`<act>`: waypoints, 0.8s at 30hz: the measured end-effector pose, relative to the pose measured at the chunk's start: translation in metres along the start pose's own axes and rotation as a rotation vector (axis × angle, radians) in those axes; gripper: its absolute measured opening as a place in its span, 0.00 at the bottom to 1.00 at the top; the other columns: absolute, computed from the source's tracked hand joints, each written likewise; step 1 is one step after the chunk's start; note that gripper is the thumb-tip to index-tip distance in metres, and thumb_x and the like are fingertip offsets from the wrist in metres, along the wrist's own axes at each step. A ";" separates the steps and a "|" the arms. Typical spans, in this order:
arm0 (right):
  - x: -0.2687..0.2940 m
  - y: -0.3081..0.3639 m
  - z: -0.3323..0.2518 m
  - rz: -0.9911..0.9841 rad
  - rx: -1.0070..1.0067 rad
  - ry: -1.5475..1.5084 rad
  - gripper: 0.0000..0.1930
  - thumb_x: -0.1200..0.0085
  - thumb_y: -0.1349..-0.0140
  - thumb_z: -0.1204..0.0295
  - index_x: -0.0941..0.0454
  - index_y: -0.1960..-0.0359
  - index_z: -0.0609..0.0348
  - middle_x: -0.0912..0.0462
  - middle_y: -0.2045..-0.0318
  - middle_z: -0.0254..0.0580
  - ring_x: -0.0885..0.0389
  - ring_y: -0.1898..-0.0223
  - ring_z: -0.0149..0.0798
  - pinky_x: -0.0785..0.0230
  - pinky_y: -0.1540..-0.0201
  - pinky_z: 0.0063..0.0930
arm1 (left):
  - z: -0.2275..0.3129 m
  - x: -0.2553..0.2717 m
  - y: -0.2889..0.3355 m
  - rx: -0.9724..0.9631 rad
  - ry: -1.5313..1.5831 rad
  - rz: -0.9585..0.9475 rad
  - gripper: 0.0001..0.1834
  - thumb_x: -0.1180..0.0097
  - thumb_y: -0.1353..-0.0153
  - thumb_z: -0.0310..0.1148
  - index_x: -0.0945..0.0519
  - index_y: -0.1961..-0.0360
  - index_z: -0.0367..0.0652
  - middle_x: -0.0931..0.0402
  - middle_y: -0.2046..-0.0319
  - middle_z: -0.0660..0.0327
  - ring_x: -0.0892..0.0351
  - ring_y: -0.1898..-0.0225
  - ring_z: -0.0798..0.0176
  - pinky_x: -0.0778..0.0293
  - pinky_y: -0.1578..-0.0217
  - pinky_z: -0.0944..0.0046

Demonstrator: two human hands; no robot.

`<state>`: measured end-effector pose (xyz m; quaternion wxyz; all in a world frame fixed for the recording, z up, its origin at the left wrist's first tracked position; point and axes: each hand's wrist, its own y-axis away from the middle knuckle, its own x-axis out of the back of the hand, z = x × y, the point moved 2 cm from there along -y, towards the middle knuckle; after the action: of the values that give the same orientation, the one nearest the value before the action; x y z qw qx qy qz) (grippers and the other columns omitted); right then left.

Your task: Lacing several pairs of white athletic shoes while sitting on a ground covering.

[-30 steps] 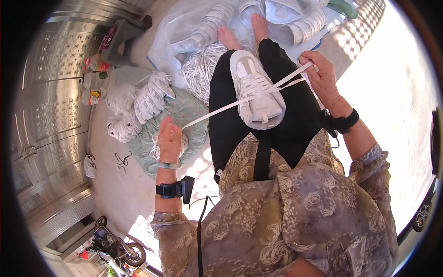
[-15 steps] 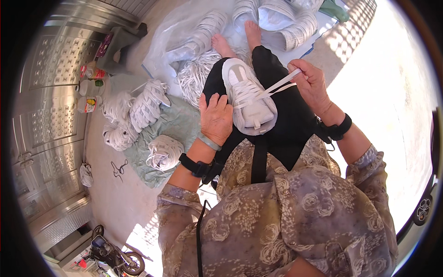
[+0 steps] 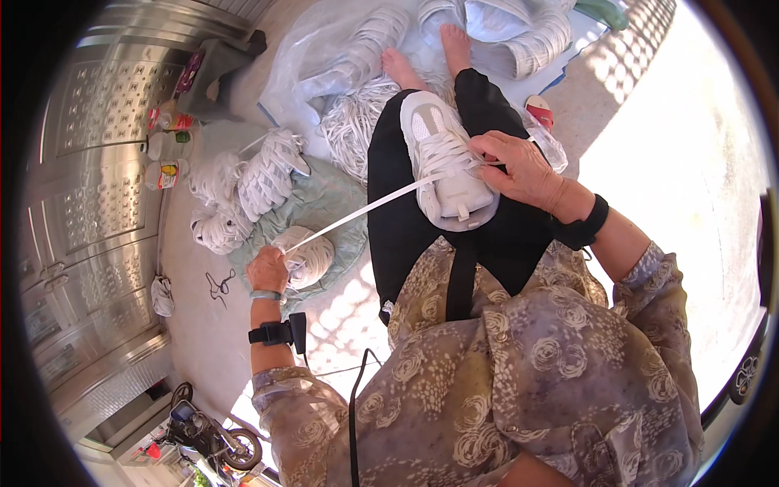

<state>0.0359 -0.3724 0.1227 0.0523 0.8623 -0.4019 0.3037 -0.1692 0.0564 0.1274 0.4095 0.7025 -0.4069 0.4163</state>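
A white sneaker [image 3: 465, 197] with a grey toe patch rests on my lap, toe pointing away from me, its lace threaded through the eyelets. From the sneaker a flat white shoelace [image 3: 357, 213] runs taut down to the left. My left hand [image 3: 268, 269] is closed on the far end of that lace, out beside my left knee. My right hand [image 3: 519, 169] lies against the right side of the sneaker, thumb and fingers pinched at the eyelet edge. Its fingertips partly hide the lacing there.
Beyond my left hand, laced white shoes [image 3: 268, 174] lie on a green cloth [image 3: 324, 191]. A heap of white laces [image 3: 357, 122] is by my bare feet, with bundled white shoes [image 3: 531, 49] on plastic sheeting. Plastic jars [image 3: 166, 146] stand near the metal door [image 3: 105, 178].
My left hand has left the sneaker and pulled a lace out to the lower left. My right hand has let the lace ends down and moved in to the sneaker's right side.
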 end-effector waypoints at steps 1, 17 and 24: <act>0.003 0.004 0.003 -0.002 0.000 0.000 0.13 0.49 0.52 0.72 0.29 0.62 0.58 0.25 0.70 0.47 0.25 0.67 0.51 0.34 0.66 0.40 | -0.010 -0.007 0.004 0.034 0.145 0.004 0.05 0.50 0.50 0.30 0.22 0.76 0.50 0.24 0.72 0.63 0.24 0.67 0.57 0.33 0.69 0.55; 0.145 0.059 0.061 0.049 0.008 0.685 0.06 0.51 0.47 0.76 0.27 0.66 0.56 0.24 0.77 0.45 0.27 0.76 0.49 0.36 0.72 0.35 | -0.028 0.044 0.027 0.128 1.497 -0.088 0.05 0.47 0.51 0.22 0.28 0.72 0.42 0.34 0.81 0.70 0.40 0.82 0.77 0.41 0.79 0.76; 0.203 0.084 0.096 0.131 0.041 0.801 0.04 0.53 0.42 0.74 0.27 0.66 0.57 0.23 0.75 0.46 0.27 0.77 0.50 0.34 0.73 0.36 | -0.067 0.035 0.050 -0.091 0.680 0.101 0.06 0.51 0.46 0.24 0.26 0.66 0.39 0.27 0.74 0.58 0.28 0.72 0.65 0.33 0.70 0.68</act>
<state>0.1207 -0.5949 0.1467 0.1680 0.6493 -0.3976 0.6262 -0.2207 0.0929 0.1925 0.5315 0.4835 -0.2997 0.6276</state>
